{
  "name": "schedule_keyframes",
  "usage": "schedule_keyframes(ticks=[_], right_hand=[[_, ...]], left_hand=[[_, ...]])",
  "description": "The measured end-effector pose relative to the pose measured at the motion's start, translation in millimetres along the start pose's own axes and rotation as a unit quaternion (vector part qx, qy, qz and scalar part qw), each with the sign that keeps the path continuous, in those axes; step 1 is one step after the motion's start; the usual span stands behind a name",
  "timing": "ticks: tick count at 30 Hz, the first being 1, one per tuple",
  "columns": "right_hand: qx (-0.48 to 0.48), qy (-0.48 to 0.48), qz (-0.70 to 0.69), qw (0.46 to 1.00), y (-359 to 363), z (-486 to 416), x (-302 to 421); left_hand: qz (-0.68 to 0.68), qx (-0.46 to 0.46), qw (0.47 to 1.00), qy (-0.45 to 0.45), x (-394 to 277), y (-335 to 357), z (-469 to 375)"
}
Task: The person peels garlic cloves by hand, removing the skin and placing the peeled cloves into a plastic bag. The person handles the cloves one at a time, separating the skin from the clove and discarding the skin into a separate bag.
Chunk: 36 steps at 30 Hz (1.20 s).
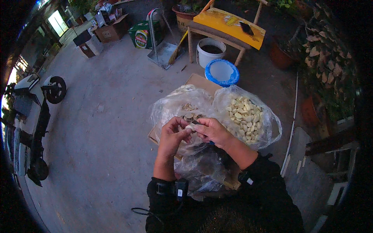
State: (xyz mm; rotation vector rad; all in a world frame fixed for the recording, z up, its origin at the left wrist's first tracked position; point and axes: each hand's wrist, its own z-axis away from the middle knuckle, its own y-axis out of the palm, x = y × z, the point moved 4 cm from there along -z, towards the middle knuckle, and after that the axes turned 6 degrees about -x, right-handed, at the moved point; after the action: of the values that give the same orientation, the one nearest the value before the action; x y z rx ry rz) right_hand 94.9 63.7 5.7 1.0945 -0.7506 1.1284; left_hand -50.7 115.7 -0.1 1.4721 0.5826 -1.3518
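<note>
A whitish garlic clove (190,127) is pinched between the fingertips of my left hand (172,134). My right hand (215,130) grips a small knife (197,122), its dark blade against the clove and a blue bit of handle showing below the palm. Both hands are over an open clear plastic bag (167,100) with dry skins and bits (190,107) in it. To the right, a second clear plastic bag (275,123) holds many peeled garlic cloves (247,116). Crumpled clear plastic (201,169) lies under my forearms, on cardboard (201,82).
Ahead stand a blue-rimmed white bucket (222,72), another white bucket (207,58) with dark contents, and a wooden chair (191,43) bearing a yellow board (215,20). A metal dustpan (160,55), broom (174,55) and green carton (142,35) are farther left; a scooter (38,125) stands at far left.
</note>
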Motion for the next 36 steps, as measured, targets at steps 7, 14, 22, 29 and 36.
schedule_keyframes(ticks=[7, 14, 22, 29, 36], right_hand=[[-0.038, -0.084, 0.047, 0.995, -1, 10, 9], [-0.092, -0.156, 0.134, 0.974, -9, 25, 22], [-0.053, -0.174, 0.369, 0.912, -16, 69, 27], [-0.155, -0.304, 0.329, 0.881, -30, 101, 68], [-0.181, -0.289, 0.275, 0.899, -49, 107, 70]], left_hand=[[-0.028, 0.024, 0.999, 0.016, 1, 5, 1], [0.105, 0.036, 0.994, -0.005, 5, 10, 1], [-0.092, -0.116, 0.978, 0.147, 5, 13, -5], [0.234, 0.004, 0.972, -0.013, -1, 35, 7], [0.335, 0.131, 0.931, -0.068, 15, 73, 9]])
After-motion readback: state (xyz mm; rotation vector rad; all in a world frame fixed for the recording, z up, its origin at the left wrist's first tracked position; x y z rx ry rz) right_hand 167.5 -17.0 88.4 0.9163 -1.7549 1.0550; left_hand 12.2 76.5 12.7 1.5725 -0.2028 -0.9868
